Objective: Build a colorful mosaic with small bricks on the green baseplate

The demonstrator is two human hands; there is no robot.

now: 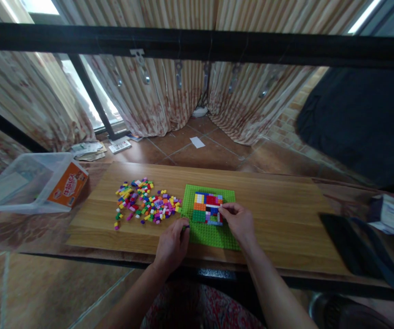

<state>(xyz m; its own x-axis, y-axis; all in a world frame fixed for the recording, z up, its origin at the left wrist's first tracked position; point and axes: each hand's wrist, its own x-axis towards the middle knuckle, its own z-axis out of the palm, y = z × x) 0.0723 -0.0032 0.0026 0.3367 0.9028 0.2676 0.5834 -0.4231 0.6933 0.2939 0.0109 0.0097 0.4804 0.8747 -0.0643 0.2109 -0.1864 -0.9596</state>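
Note:
A green studded baseplate (213, 237) lies on the wooden board. On its upper middle sits a flat patch of toy bricks (199, 206) in white, yellow, orange, green, red and blue. My right hand (241, 224) pinches at the right edge of this patch, where a white brick (220, 208) shows at the fingertips. Beside the baseplate's left edge, my left hand (172, 244) is closed, with a small dark toy brick (184, 227) partly showing between thumb and finger. To the left spreads a loose pile of colourful bricks (149, 203).
A clear plastic bin (28, 205) with an orange label stands left of the board (279, 219). A dark flat object (344, 242) lies at the right end. Above the far side runs a black metal bar (197, 43). Papers (89, 150) lie on the floor by the curtains.

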